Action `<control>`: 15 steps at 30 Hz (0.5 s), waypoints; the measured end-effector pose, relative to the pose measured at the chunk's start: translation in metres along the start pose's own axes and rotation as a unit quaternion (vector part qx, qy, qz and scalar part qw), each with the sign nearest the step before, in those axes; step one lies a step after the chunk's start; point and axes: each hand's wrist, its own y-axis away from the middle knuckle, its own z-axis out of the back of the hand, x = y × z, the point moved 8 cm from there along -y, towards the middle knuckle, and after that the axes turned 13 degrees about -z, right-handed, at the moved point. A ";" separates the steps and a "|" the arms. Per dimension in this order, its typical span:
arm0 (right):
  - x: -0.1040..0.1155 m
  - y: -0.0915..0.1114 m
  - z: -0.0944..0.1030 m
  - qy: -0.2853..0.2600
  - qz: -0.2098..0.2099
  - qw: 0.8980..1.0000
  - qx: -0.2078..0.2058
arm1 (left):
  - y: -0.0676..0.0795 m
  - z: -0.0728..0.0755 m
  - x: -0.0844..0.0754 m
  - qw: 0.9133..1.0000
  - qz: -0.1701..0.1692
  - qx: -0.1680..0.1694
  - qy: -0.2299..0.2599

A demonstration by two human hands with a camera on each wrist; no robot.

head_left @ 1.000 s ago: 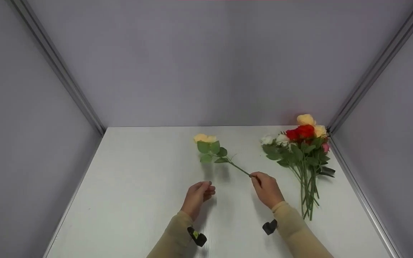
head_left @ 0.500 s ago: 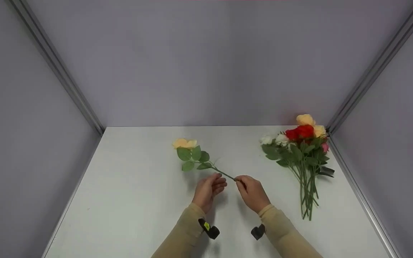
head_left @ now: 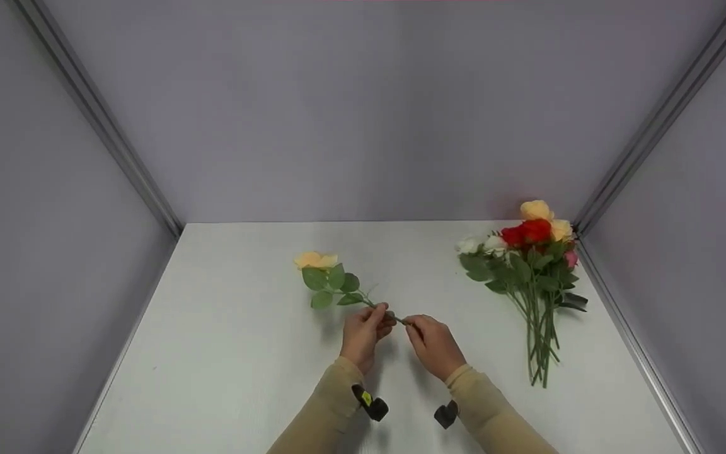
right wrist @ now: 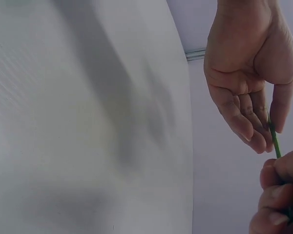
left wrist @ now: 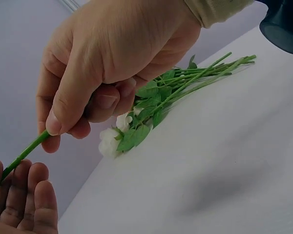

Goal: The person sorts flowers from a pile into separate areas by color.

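Observation:
A pale yellow rose (head_left: 316, 260) with green leaves lies aslant above the table, bloom to the far left and stem toward me. My right hand (head_left: 435, 345) pinches the stem's lower end; in the left wrist view thumb and forefinger of this right hand (left wrist: 107, 58) close on the green stem (left wrist: 24, 153). Further up the stem, just below the leaves, my left hand (head_left: 363, 334) holds it between thumb and fingers. The right wrist view shows that left hand (right wrist: 249, 83) with its other fingers loosely extended, the stem passing by its thumb.
On the right of the white table (head_left: 224, 378) lies a bunch of red, white, yellow and pink roses (head_left: 536, 271), stems toward me. A black strip (head_left: 572, 301) sits beside its stems. Grey walls (head_left: 300, 113) enclose the back and sides.
My right hand has brought the yellow rose leftward and slightly nearer. My left hand has moved right to the stem and now pinches it; the bunch stays put.

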 end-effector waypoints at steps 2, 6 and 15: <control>0.000 0.001 -0.001 0.003 -0.002 1.000 0.002 | 0.000 0.001 0.000 1.000 0.000 0.000 -0.006; 0.001 0.002 -0.003 0.010 -0.006 1.000 0.010 | 0.000 0.004 -0.001 1.000 0.002 0.005 -0.019; 0.003 0.008 -0.004 0.010 0.000 1.000 0.027 | -0.004 0.025 -0.009 0.999 0.001 -0.012 -0.046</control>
